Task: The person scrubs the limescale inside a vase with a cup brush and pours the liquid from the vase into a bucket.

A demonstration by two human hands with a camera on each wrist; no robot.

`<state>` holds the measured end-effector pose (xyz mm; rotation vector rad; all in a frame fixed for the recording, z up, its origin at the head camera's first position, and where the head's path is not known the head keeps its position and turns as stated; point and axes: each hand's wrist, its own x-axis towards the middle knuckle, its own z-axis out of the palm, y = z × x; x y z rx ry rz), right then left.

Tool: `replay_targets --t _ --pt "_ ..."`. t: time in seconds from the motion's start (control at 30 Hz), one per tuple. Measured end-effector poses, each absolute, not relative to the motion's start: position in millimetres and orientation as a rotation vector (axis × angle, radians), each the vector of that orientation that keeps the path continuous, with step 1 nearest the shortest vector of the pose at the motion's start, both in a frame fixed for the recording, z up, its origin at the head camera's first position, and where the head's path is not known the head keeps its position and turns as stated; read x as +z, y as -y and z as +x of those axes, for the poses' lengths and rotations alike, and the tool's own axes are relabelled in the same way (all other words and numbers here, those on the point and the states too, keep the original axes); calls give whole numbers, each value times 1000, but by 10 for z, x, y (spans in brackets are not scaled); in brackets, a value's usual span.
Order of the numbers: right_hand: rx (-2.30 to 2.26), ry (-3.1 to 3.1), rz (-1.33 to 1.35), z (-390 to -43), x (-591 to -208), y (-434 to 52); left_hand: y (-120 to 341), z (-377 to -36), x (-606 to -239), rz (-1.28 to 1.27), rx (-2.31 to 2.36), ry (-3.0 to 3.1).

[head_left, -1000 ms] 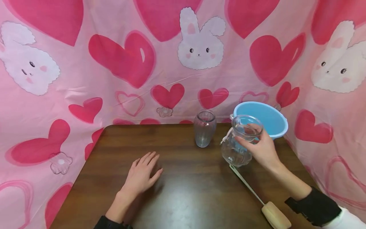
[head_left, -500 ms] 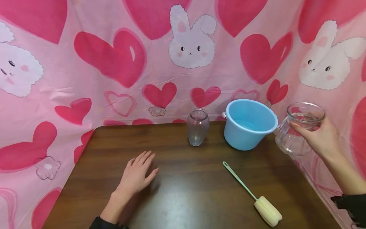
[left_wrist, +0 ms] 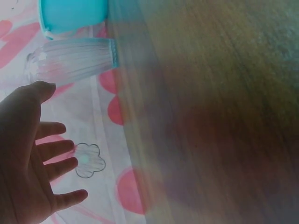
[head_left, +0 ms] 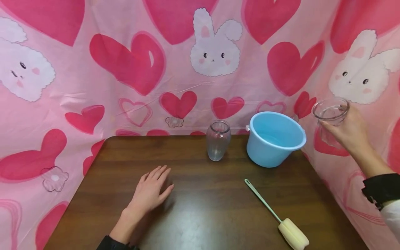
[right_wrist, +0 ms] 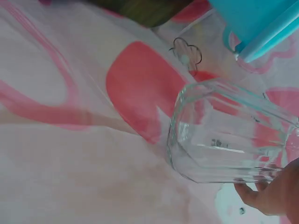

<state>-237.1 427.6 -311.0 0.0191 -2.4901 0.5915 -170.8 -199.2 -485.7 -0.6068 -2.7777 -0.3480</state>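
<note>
My right hand (head_left: pixel 353 130) grips a clear glass jar (head_left: pixel 329 113) near its neck. The jar is raised in front of the right wall cloth, beyond the table's right edge. In the right wrist view its panelled glass body (right_wrist: pixel 224 135) and angular base show, with fingertips (right_wrist: pixel 254 196) against its side. Fingers fairly straight and spread, my left hand (head_left: pixel 148 192) lies low over the left part of the table and holds nothing. A ribbed glass vase (head_left: pixel 218 140) stands upright at the back, left of a blue bucket (head_left: pixel 272 152).
A sponge bottle brush (head_left: pixel 293 233) with a pale green handle lies on the right of the dark wooden table (head_left: pixel 200 194). Pink cloth (head_left: pixel 131 114) with hearts and rabbits hangs close behind the table and along both sides.
My right hand has carried the jar from in front of the bucket out to the right, then a little higher. My left hand has stayed put. The head view has shifted slightly.
</note>
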Motion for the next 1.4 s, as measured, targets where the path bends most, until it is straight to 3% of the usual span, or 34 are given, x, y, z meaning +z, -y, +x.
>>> replay_targets --t 0.37,0.9,1.13,1.4 --pt "-58 2402 261 -2698 -3136 -4067 2061 -1654 -4818 -594 -327 2784" --pt "-468 2477 709 -2680 -3427 -4049 2081 -1635 -4862 -605 -334 2773" --pt "-384 2418 675 -2632 -3421 -3992 2043 -1637 -4855 -618 -326 2779" --pt "-64 2388 406 -2265 -3374 -3742 2016 -1645 -4844 -623 -348 2805"
